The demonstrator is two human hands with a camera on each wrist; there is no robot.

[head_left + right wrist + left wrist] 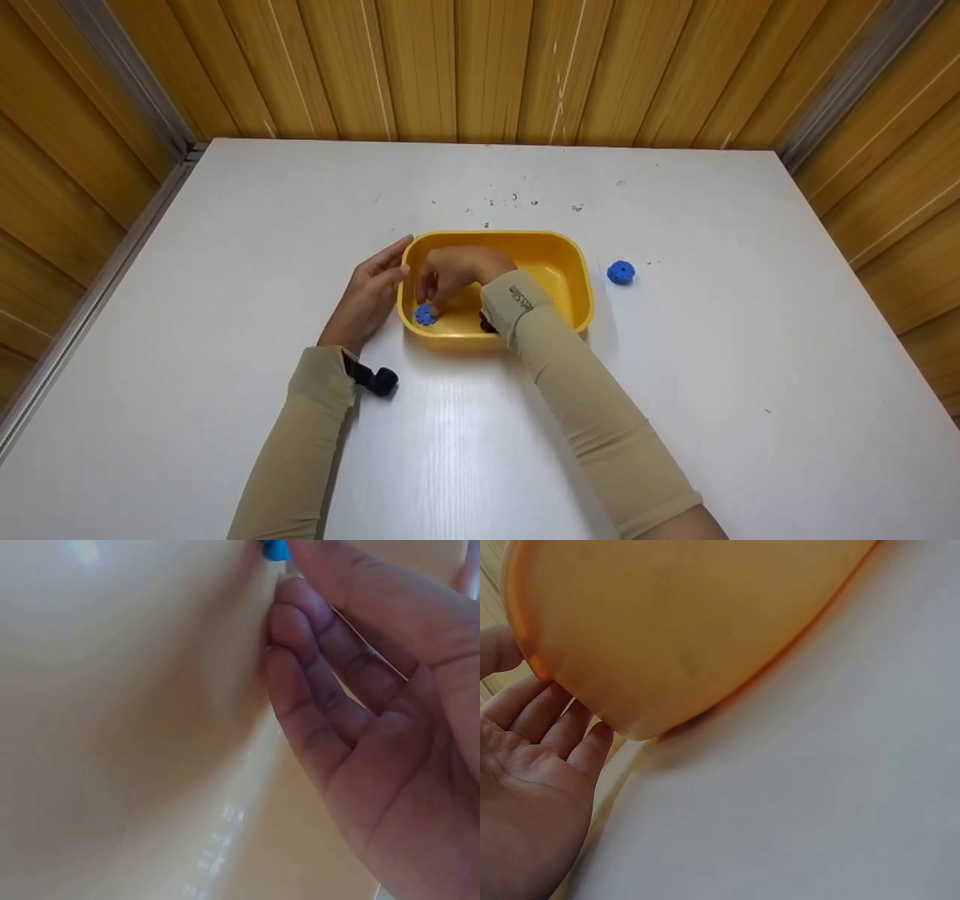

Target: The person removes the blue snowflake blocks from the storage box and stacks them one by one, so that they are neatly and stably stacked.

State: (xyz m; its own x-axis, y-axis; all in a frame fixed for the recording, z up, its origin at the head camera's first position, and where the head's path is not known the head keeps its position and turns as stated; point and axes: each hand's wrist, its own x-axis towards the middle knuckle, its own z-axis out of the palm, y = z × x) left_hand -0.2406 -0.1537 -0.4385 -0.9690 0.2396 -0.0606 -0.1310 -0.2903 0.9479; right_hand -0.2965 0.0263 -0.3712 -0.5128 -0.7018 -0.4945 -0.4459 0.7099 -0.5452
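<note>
A yellow plastic basin (551, 281) sits on the white table. Reaching into it from the right, my right hand (461, 271) pinches a small blue notched disc (425, 315) at the basin's left front corner. Only a bit of the blue disc (275, 549) shows at the thumb in the right wrist view; the fingertips' hold is partly hidden. My left hand (367, 296) rests against the basin's left end, fingers fairly straight along the outside and thumb at the rim. In the left wrist view, the fingers of the left hand (536, 772) touch the basin wall (682, 630).
To the right of the basin, a blue notched piece (621, 272) lies on the white table (750, 315). Small dark marks dot the tabletop behind the basin. Wood-look panels (487, 71) stand at the back and both sides.
</note>
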